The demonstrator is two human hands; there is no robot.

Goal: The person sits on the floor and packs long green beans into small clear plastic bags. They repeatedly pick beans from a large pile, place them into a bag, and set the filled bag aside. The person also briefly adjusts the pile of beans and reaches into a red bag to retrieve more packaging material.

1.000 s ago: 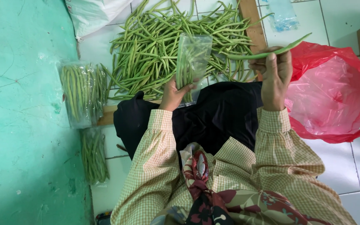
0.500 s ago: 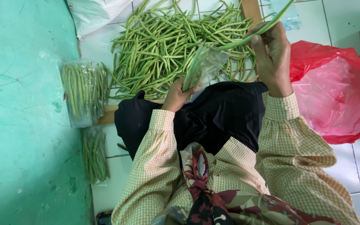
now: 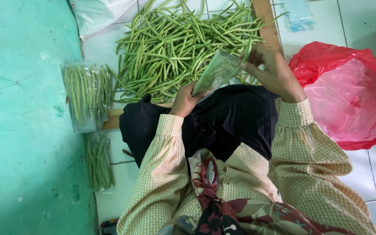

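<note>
Both hands gripped one clear plastic bag [image 3: 216,72] above the bean pile [image 3: 179,43]: the left hand [image 3: 186,99] pinched its lower end, the right hand [image 3: 270,72] its mouth. Likely light, limp and slippery, it seemed best held at the rim.

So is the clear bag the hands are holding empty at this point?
No. The clear plastic bag, held between the left hand and right hand, already shows green beans inside.
</note>
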